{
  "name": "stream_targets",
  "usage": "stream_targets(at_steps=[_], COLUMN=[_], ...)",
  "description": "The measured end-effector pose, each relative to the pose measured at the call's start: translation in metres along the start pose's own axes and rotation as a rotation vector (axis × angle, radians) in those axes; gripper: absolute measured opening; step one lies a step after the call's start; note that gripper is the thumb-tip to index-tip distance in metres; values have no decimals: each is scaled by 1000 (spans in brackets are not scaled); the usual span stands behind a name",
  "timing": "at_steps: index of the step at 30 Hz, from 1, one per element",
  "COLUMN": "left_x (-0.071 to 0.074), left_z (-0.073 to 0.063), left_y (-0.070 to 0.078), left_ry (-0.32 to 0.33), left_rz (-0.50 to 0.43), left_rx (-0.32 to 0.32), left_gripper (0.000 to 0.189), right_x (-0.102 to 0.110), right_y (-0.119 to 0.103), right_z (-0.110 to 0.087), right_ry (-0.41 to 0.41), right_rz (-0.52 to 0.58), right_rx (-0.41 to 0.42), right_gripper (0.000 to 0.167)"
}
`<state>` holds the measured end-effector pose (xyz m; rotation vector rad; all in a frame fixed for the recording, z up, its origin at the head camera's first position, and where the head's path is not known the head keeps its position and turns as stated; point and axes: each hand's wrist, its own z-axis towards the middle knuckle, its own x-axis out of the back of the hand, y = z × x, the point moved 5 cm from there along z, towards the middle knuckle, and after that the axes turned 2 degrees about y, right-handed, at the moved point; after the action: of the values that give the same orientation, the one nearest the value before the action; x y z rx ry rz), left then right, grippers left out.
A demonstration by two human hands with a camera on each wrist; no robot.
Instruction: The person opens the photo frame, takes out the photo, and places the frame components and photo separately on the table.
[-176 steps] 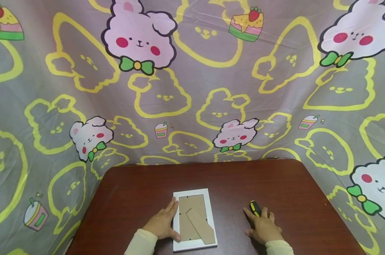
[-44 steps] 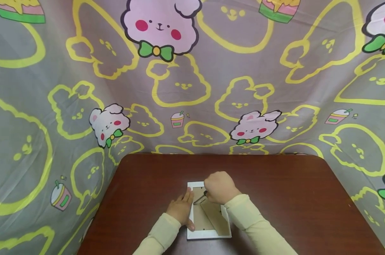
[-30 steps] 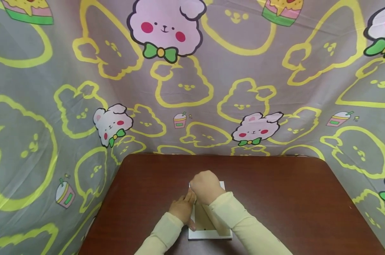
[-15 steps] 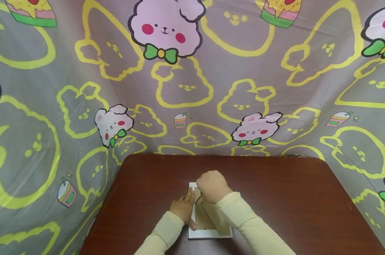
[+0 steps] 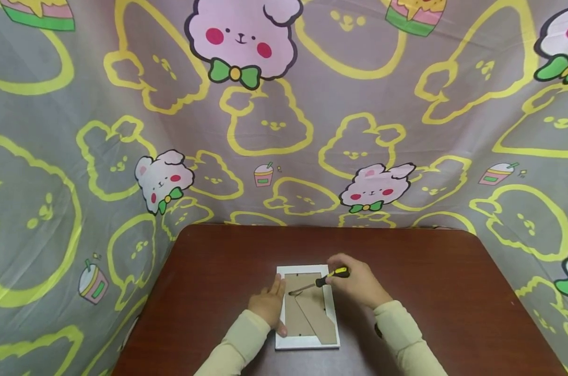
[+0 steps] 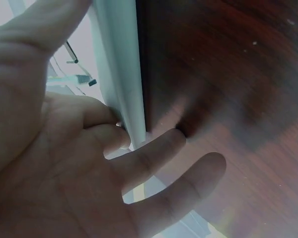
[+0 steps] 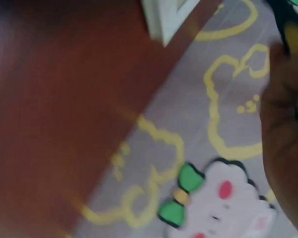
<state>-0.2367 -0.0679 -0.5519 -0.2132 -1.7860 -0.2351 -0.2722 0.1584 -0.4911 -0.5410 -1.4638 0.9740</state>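
Note:
A white picture frame [image 5: 307,343] lies back side up on the table, its brown backing board [image 5: 295,318] and slanted stand leg [image 5: 318,313] showing. Small dark tabs sit along the backing's edges. In the head view my left hand [image 5: 267,307] rests along the frame's left side; the left wrist view shows some fingers at the frame's edge [image 6: 121,64] and others extended over the table. My right hand [image 5: 359,282] holds a yellow-and-black screwdriver [image 5: 342,272] above the frame's right side. Its shaft points left, tip close to the tab [image 5: 291,294] on the backing's left edge.
The dark reddish-brown table [image 5: 218,271] has rounded far corners. A patterned cloth [image 5: 284,130] with bunny drawings hangs behind it and at both sides. The frame's corner [image 7: 164,34] shows at the top of the right wrist view, which is blurred.
Earliest, the screwdriver lay on the table under my right hand. Since then it was lifted over the frame; now the hand has shifted right and the shaft is uncovered. My left hand stays.

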Motion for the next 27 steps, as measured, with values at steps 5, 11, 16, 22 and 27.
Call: stream_targets(at_steps=[5, 11, 16, 22, 27], left_x=[2, 6, 8, 6, 5], left_z=[-1, -2, -3, -3, 0], left_y=[-1, 2, 2, 3, 1], left_ry=[-7, -10, -2, 2, 7], left_rz=[-2, 5, 0, -10, 8], left_rx=[11, 20, 22, 22, 32], left_gripper=[134, 135, 134, 133, 134], right_x=[-3, -19, -31, -38, -47], right_y=[4, -10, -18, -17, -19], right_z=[4, 10, 15, 27, 47], right_ry=[134, 58, -28, -65, -140], right_rz=[244, 227, 174, 131, 67], right_rx=[-51, -4, -12, -8, 5], right_gripper=[41, 32, 29, 28, 29])
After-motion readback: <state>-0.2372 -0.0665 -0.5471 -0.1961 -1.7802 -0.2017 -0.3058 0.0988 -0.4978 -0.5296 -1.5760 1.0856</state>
